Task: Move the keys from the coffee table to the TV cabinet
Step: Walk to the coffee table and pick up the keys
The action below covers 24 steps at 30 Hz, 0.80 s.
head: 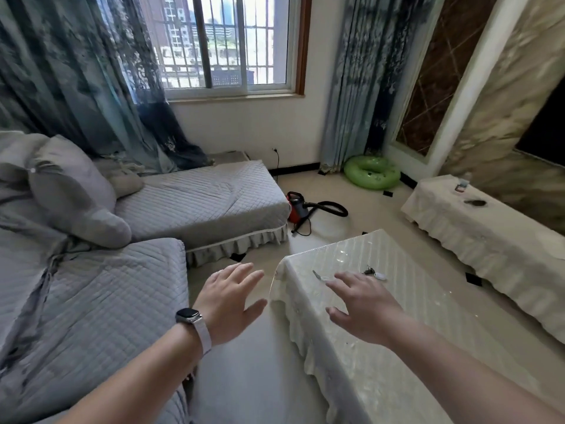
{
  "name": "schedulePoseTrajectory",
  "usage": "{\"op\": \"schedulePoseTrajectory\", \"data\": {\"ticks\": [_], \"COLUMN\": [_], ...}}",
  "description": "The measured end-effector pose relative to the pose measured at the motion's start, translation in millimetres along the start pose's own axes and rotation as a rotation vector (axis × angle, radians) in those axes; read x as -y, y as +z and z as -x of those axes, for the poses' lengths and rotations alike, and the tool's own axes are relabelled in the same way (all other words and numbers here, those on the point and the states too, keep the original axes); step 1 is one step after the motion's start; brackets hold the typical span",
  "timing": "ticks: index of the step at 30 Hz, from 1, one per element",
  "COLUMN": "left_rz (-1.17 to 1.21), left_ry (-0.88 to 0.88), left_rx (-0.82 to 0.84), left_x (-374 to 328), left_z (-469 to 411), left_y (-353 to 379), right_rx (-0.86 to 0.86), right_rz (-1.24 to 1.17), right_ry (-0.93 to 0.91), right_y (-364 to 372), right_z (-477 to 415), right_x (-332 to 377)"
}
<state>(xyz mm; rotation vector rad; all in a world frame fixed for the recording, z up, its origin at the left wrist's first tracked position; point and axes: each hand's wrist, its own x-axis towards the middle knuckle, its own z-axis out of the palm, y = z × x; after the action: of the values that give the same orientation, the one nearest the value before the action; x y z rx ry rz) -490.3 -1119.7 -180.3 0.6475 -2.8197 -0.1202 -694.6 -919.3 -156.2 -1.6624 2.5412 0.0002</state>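
Observation:
A small bunch of keys (372, 271) with a white fob lies on the coffee table (422, 301), which wears a pale cream cloth. My right hand (363, 307) hovers over the table with fingers spread, its fingertips just short of the keys, holding nothing. A small silvery item (318, 275) lies left of those fingertips. My left hand (229, 298), with a watch on the wrist, is held out open above the floor between sofa and table. The TV cabinet (504, 249), draped in cream cloth, runs along the right wall beyond the table.
A grey quilted sofa (91, 286) with cushions fills the left. On the floor beyond the table sit a red vacuum with a black hose (298, 206) and a green swim ring (371, 172). A dark object (475, 202) and a small bottle (461, 185) rest on the cabinet.

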Motion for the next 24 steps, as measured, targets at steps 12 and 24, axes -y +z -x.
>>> {"op": "schedulePoseTrajectory", "data": {"ticks": [12, 24], "left_rz": [0.035, 0.047], "left_ry": [0.210, 0.254], "left_rx": [0.029, 0.144], "left_x": [67.0, 67.6], "left_z": [-172.5, -322.1], "left_y": [30.0, 96.8], "right_rx": [-0.007, 0.044], "right_rz": [-0.047, -0.171], "right_ry": [0.216, 0.273], "right_y": [-8.3, 28.8], "right_z": [-122.4, -254.3], "right_x": [-41.6, -140.0]}}
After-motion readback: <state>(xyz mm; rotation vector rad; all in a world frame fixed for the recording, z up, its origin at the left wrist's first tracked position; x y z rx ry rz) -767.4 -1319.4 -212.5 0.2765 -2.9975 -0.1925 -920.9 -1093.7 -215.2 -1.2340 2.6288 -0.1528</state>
